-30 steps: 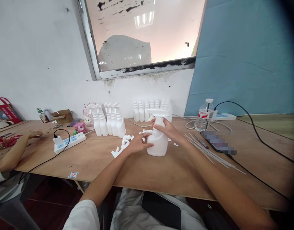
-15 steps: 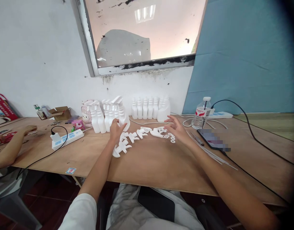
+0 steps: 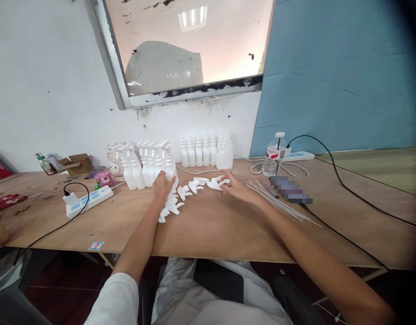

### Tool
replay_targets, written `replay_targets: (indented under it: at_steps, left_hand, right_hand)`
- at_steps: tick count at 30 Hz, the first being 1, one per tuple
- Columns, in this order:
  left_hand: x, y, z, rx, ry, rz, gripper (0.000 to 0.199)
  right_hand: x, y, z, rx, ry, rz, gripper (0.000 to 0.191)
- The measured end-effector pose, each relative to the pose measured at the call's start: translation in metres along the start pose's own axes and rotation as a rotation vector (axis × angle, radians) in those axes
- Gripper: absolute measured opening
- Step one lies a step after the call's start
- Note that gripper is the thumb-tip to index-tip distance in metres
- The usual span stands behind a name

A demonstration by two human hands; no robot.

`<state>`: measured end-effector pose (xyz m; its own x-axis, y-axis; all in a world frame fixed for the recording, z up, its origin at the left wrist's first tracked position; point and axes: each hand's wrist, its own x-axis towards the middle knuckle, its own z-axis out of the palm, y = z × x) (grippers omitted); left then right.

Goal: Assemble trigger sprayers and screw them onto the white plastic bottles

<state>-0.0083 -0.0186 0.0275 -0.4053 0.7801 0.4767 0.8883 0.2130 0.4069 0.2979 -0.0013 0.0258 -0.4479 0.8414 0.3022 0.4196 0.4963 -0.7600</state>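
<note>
At the right end of the left group, a white spray bottle stands upright with its trigger head on. My left hand is closed around its lower part. My right hand reaches down to the table, its fingers bent together at a flat white plastic piece; what lies under the fingers is hidden. Between my hands, several loose white trigger sprayer heads lie in a curved line. More white spray bottles with heads stand left of my left hand.
White bottles without heads stand by the wall. To the right are a water bottle, thin white tubes and a blurred phone. A power strip, a pink box and an open carton stand left.
The spray bottle at my left hand has settled upright into the group. My right hand has come down and left over the small white rings, which are now hidden. The view has shifted right.
</note>
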Motion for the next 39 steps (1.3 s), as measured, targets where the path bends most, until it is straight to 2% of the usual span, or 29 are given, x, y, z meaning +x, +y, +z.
replay_targets:
  at_steps: [8,12,16,20,25,30,33,36,39]
  left_hand:
    - [0.0,0.007,-0.001,0.07,-0.025,-0.027,0.055]
    - [0.0,0.008,-0.003,0.091,-0.025,-0.028,0.061]
    - [-0.001,0.007,-0.009,0.116,-0.03,-0.03,0.068]
    - [-0.001,0.001,-0.021,0.141,-0.067,-0.012,0.063]
    - [0.0,-0.015,-0.036,0.148,-0.217,0.075,0.052]
    - [0.0,-0.025,-0.038,0.077,-0.53,0.213,0.046]
    - [-0.004,-0.025,-0.032,0.017,-0.668,0.265,0.044]
    - [-0.007,-0.021,-0.025,-0.031,-0.731,0.316,0.039]
    - [-0.009,-0.016,-0.019,-0.05,-0.725,0.36,0.039]
  right_hand:
    - [-0.008,0.003,0.006,-0.214,-0.155,-0.021,0.058]
    - [-0.007,0.008,0.005,-0.342,-0.183,-0.017,0.048]
    - [-0.005,0.012,-0.008,-0.466,-0.164,0.006,0.032]
    - [-0.005,0.015,-0.027,-0.577,-0.118,0.063,0.026]
    - [-0.007,0.02,-0.041,-0.692,-0.068,0.166,0.025]
    - [-0.007,0.026,-0.043,-0.763,-0.066,0.239,0.026]
    - [-0.006,0.032,-0.043,-0.773,-0.104,0.263,0.026]
    - [-0.006,0.037,-0.042,-0.759,-0.16,0.271,0.027]
    - [-0.006,0.039,-0.041,-0.729,-0.219,0.26,0.028]
